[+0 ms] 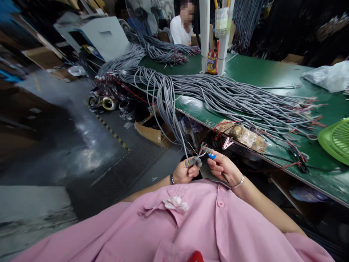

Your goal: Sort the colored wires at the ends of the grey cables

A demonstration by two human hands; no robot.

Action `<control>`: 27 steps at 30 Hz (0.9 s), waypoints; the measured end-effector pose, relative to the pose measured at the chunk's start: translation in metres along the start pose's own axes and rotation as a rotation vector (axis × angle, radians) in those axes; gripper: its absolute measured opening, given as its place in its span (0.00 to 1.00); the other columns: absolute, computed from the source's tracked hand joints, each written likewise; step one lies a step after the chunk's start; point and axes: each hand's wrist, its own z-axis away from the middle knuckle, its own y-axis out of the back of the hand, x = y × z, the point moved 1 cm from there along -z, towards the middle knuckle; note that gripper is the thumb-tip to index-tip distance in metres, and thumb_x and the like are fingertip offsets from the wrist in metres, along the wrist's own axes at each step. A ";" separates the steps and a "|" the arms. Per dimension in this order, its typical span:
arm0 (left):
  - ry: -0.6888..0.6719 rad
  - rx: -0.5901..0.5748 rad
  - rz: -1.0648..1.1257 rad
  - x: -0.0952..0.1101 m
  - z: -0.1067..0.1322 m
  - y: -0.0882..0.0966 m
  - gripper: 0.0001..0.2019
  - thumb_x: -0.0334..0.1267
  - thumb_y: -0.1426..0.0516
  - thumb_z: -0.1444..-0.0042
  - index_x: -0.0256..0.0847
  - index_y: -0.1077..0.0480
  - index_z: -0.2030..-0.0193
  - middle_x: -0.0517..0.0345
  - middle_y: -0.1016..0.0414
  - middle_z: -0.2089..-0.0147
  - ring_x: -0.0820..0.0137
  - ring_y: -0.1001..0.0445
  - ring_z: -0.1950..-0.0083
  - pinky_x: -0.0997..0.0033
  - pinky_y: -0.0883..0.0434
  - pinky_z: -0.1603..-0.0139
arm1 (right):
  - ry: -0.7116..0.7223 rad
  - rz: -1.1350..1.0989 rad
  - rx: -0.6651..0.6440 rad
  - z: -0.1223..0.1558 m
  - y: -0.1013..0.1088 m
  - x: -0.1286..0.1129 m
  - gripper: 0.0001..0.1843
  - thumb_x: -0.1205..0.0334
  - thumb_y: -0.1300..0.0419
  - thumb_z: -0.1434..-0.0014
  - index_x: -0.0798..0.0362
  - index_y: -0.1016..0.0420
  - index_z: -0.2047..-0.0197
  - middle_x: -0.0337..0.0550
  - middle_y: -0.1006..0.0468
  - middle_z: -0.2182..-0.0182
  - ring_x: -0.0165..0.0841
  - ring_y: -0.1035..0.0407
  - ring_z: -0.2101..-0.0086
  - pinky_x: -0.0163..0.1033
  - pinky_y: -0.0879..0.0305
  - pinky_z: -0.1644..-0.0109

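My left hand (186, 172) is closed around the end of a grey cable (185, 150), with grey covers on its fingertips. Thin coloured wires (202, 147) fan out of the cable end, between my two hands. My right hand (224, 166) pinches a slim tool with a blue part (212, 156) and a dark tail sticking out below the palm; its exact kind is unclear. A grey cover sits on a fingertip of this hand too, close beside the wires. Both hands are in front of my pink shirt, just short of the bench edge.
Bundles of grey cable (218, 89) lie across the green bench (251, 71), some hanging over its edge. A taped block (245, 136) with a pink clip (227, 143) sits at the front edge. A green basket (336, 140) stands right. A person (180, 31) sits behind.
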 end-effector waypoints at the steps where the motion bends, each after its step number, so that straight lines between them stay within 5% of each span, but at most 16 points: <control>1: -0.002 0.001 -0.001 0.000 0.000 0.000 0.11 0.38 0.43 0.42 0.31 0.27 0.68 0.68 0.51 0.88 0.80 0.51 0.87 0.77 0.54 0.81 | 0.003 0.001 0.000 0.001 0.000 0.000 0.09 0.67 0.44 0.39 0.52 0.36 0.54 0.27 0.36 0.81 0.17 0.61 0.88 0.24 0.61 0.87; 19: 0.022 -0.008 -0.006 -0.001 -0.005 0.001 0.13 0.39 0.44 0.40 0.30 0.26 0.67 0.68 0.51 0.88 0.80 0.52 0.87 0.77 0.54 0.81 | -0.006 -0.029 0.002 -0.001 0.006 -0.003 0.07 0.66 0.42 0.40 0.51 0.41 0.64 0.27 0.36 0.80 0.16 0.61 0.88 0.23 0.62 0.87; 27: 0.032 -0.005 -0.016 -0.002 -0.005 0.001 0.14 0.41 0.45 0.39 0.30 0.26 0.67 0.68 0.50 0.88 0.80 0.52 0.87 0.77 0.53 0.81 | -0.006 -0.016 0.011 -0.003 0.005 -0.003 0.07 0.67 0.44 0.40 0.52 0.37 0.57 0.27 0.35 0.81 0.16 0.61 0.88 0.22 0.63 0.87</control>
